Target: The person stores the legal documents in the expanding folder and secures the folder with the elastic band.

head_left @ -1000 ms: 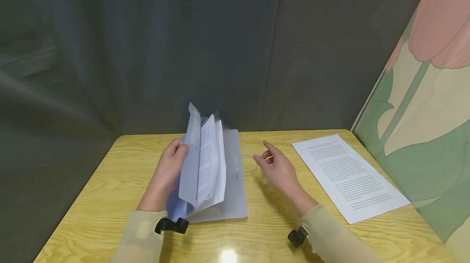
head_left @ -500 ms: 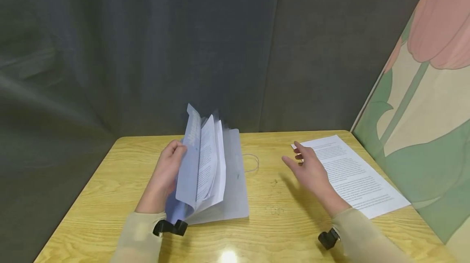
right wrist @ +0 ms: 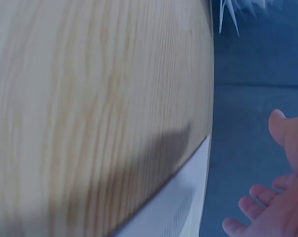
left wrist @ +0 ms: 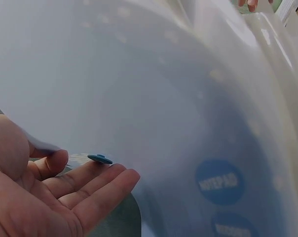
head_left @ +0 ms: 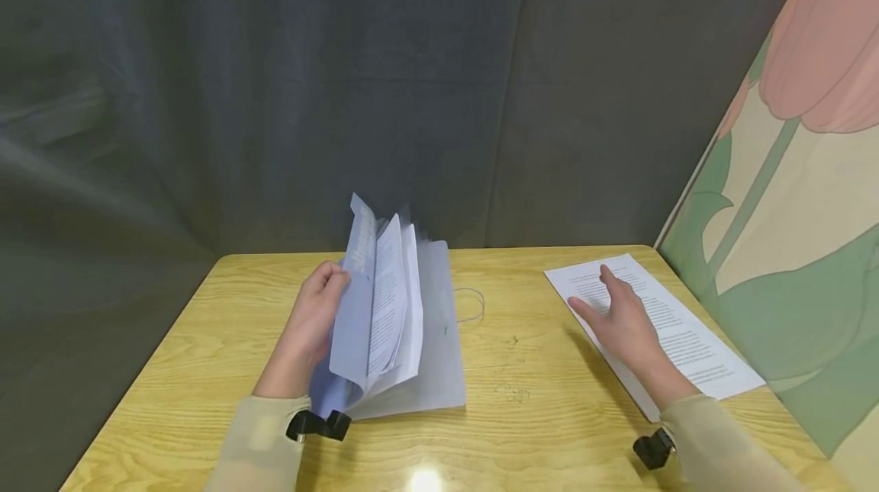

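Observation:
On the left of the table lies a translucent bluish document folder [head_left: 439, 339], spread apart, with printed pages [head_left: 387, 301] and clear dividers standing inside. My left hand [head_left: 313, 316] pinches the lifted flap [head_left: 353, 309] between thumb and fingers. Close to those fingers, the left wrist view shows a small teal button [left wrist: 99, 159] on the folder. A thin elastic cord [head_left: 474, 303] loops from the folder's right edge. Over the printed sheets [head_left: 707, 370] on the right hovers my right hand [head_left: 625, 324], fingers spread and holding nothing. In the right wrist view, the sheets' corner [right wrist: 183, 192] appears below that hand.
A wooden table [head_left: 522, 431] carries everything. Behind its far edge hangs a dark curtain [head_left: 439, 95]. A panel with a painted tulip [head_left: 810, 248] stands along the right side, close to the sheets.
My right hand has moved right, from beside the elastic cord to above the printed sheets. My left hand keeps holding the folder's flap in nearly the same place.

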